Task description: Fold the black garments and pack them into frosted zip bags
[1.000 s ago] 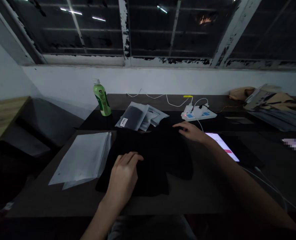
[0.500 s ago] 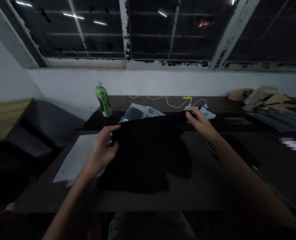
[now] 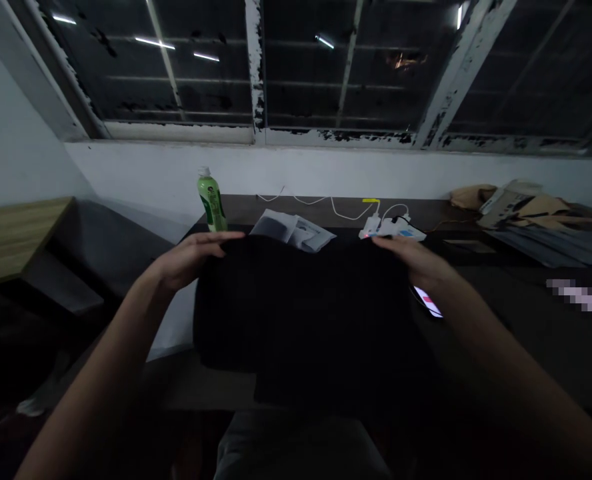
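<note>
A black cloth (image 3: pixel 306 313), perhaps a garment, is stretched between my two hands above the dark table. My left hand (image 3: pixel 189 255) pinches its upper left corner, with thumb and fingers closed on the edge. At the upper right corner, my right hand (image 3: pixel 416 259) grips the cloth the same way. Its top edge sags slightly in the middle, and the lower part hangs down toward the table's front edge. Folds and seams are too dark to make out. Beside my right wrist, a phone with a lit screen (image 3: pixel 429 301) shows on the table.
A green bottle (image 3: pixel 213 203) stands behind my left hand. Plastic packets (image 3: pixel 296 230) lie beyond the cloth. A white power strip (image 3: pixel 396 229) with cables is behind my right hand. Papers (image 3: pixel 173 327) lie at left; cardboard and flat bags (image 3: pixel 541 213) are piled at far right.
The cloth is now spread wider and hangs nearer to me, covering more of the table. My left hand has moved left and up, my right hand outward. The lit phone has come into view.
</note>
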{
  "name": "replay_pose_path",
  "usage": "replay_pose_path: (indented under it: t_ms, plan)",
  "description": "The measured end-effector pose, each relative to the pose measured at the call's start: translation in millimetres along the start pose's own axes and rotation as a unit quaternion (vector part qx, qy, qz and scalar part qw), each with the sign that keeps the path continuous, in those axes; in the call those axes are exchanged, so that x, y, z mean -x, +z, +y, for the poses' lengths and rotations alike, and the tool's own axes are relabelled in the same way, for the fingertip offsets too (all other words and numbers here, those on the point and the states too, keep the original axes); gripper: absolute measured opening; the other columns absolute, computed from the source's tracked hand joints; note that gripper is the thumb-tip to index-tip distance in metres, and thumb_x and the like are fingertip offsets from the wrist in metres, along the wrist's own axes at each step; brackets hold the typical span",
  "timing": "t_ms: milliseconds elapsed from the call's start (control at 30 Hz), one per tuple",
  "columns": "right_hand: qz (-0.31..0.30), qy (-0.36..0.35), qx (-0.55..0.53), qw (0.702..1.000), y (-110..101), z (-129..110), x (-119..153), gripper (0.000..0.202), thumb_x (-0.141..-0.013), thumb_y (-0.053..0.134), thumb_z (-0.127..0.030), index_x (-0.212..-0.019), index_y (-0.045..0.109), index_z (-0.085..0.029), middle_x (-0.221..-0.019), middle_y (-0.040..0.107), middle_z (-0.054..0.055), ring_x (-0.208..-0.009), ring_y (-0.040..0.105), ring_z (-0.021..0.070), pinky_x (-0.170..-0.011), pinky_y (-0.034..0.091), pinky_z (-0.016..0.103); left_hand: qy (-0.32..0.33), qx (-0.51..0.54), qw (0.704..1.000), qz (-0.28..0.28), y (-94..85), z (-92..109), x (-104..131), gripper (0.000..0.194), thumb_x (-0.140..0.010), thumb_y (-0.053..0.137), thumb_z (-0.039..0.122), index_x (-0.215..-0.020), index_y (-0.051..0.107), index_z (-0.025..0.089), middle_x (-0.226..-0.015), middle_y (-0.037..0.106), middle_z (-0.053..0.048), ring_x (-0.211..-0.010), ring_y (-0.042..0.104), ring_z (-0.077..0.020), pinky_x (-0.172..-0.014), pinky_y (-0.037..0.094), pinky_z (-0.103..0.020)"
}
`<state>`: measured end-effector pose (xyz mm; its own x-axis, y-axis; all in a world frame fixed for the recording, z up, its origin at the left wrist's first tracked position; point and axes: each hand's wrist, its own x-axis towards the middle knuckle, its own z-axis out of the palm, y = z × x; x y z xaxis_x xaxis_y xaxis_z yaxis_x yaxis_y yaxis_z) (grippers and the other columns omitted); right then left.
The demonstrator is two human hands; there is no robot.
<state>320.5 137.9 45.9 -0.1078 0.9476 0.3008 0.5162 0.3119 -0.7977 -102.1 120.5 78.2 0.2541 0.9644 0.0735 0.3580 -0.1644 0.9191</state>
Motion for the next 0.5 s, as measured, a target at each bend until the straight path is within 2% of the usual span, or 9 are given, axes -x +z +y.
replay_pose_path:
  t_ms: [33,67,100,167,233,300,367,433,500]
  plan:
    - [0.005,0.013,0.023,1.000,10.0,9.0,0.3,0.027,-0.091,0.054,-0.041,-0.088,0.069,-0.019,-0.083,0.073,0.010,-0.075,0.069,0.0242,-0.067,0.056,0.038,-0.001,-0.043,0.999,0.002,4.2,-10.6,-6.5,0.050,-0.071,0.059,0.029,-0.118,0.070,0.015,-0.108,0.075,-0.012,-0.096,0.072,-0.0306,-0.083,0.058,-0.042]
    - [0.017,0.026,0.048,0.998,20.0,16.4,1.8,0.024,-0.090,0.055,-0.038,-0.088,0.068,-0.018,-0.081,0.073,0.010,-0.076,0.069,0.0250,-0.069,0.056,0.040,0.018,-0.139,0.990,0.019,9.7,-21.2,-11.1,0.044,-0.073,0.056,0.031,-0.111,0.072,0.015,-0.102,0.076,-0.012,-0.094,0.072,-0.0299,-0.083,0.058,-0.043]
    - [0.031,0.034,0.076,0.996,29.8,21.7,4.7,0.021,-0.089,0.055,-0.035,-0.090,0.068,-0.018,-0.083,0.072,0.010,-0.079,0.069,0.0265,-0.073,0.055,0.042,0.029,-0.182,0.982,0.042,16.4,-30.8,-13.5,0.041,-0.073,0.057,0.032,-0.106,0.073,0.013,-0.101,0.075,-0.013,-0.096,0.071,-0.0315,-0.087,0.056,-0.047]
    - [0.065,0.036,0.119,0.990,47.8,24.5,15.8,0.022,-0.088,0.055,-0.031,-0.099,0.066,-0.016,-0.097,0.071,0.014,-0.094,0.067,0.0309,-0.087,0.051,0.051,0.059,-0.239,0.967,0.068,32.1,-45.3,-10.5,0.040,-0.077,0.055,0.032,-0.108,0.071,0.014,-0.111,0.073,-0.015,-0.108,0.066,-0.0317,-0.099,0.049,-0.050]
    - [0.072,0.002,0.162,0.984,63.9,18.0,32.8,0.028,-0.090,0.053,-0.030,-0.111,0.064,-0.015,-0.117,0.066,0.017,-0.114,0.059,0.0341,-0.101,0.040,0.057,0.088,-0.261,0.960,0.053,48.7,-52.4,1.3,0.036,-0.080,0.057,0.032,-0.109,0.071,0.017,-0.121,0.069,-0.013,-0.118,0.061,-0.0298,-0.108,0.040,-0.051]
    - [0.016,-0.073,0.229,0.970,78.2,8.1,51.5,0.033,-0.095,0.048,-0.034,-0.119,0.063,-0.017,-0.131,0.060,0.016,-0.126,0.052,0.0333,-0.109,0.034,0.056,0.113,-0.302,0.947,-0.008,64.2,-53.4,16.8,0.035,-0.085,0.059,0.037,-0.114,0.070,0.021,-0.134,0.063,-0.012,-0.129,0.054,-0.0293,-0.114,0.031,-0.052]
    - [-0.071,-0.109,0.296,0.946,89.7,1.9,65.6,0.044,-0.099,0.043,-0.043,-0.130,0.059,-0.017,-0.143,0.052,0.017,-0.133,0.047,0.0343,-0.109,0.034,0.055,0.101,-0.373,0.918,-0.091,77.6,-51.1,30.5,0.048,-0.091,0.054,0.047,-0.132,0.061,0.022,-0.151,0.047,-0.014,-0.143,0.037,-0.0329,-0.117,0.023,-0.057]
    - [-0.144,-0.087,0.328,0.929,96.2,4.1,70.8,0.057,-0.100,0.037,-0.053,-0.141,0.052,-0.017,-0.153,0.042,0.018,-0.140,0.039,0.0371,-0.110,0.035,0.055,0.051,-0.432,0.889,-0.144,88.5,-47.6,39.2,0.062,-0.095,0.046,0.054,-0.147,0.044,0.020,-0.159,0.030,-0.017,-0.149,0.021,-0.0372,-0.116,0.021,-0.061]
    - [-0.190,-0.054,0.332,0.922,95.7,14.1,67.0,0.064,-0.099,0.032,-0.060,-0.148,0.044,-0.021,-0.159,0.033,0.017,-0.146,0.029,0.0376,-0.113,0.029,0.058,0.003,-0.459,0.874,-0.160,97.4,-43.8,43.3,0.068,-0.097,0.041,0.056,-0.153,0.033,0.018,-0.161,0.023,-0.020,-0.149,0.017,-0.0397,-0.114,0.025,-0.061]
